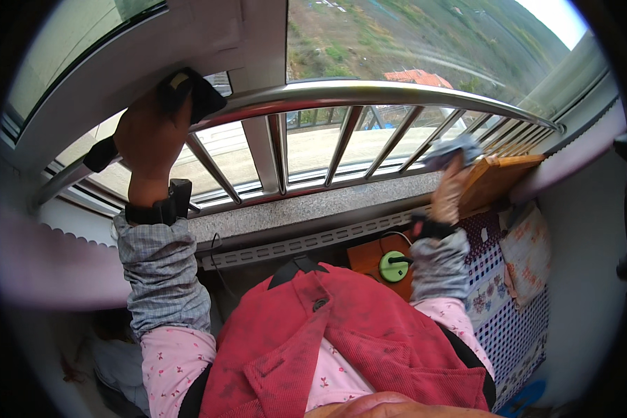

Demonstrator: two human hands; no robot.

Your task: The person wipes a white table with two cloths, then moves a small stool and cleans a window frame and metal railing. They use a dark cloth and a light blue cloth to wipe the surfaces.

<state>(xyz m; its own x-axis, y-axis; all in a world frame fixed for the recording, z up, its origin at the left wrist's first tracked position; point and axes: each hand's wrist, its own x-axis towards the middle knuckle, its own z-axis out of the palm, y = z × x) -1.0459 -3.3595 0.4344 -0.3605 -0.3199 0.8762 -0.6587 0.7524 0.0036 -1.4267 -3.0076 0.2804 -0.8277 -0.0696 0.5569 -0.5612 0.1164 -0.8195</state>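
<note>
My left hand (154, 128) is shut on a black cloth (206, 99), which lies at the left part of the metal window railing's top rail (334, 94), against the window frame. Another black piece (100, 155) shows at the lower left of that hand. At the right, my right hand (449, 183), blurred, grips a grey-blue cloth (457, 149) in front of the railing's bars, beside the wooden headboard (501, 175). Both wrists wear black bands. The window pane (397, 42) is behind the railing.
A stone windowsill (313, 205) runs beneath the railing, with a slotted radiator (313, 243) below. A green round power socket (393, 266) with a plug stands on an orange-brown surface (363, 258). A patterned bed cover (517, 324) and a pillow (526, 256) lie at right; curtains (62, 266) hang at the sides.
</note>
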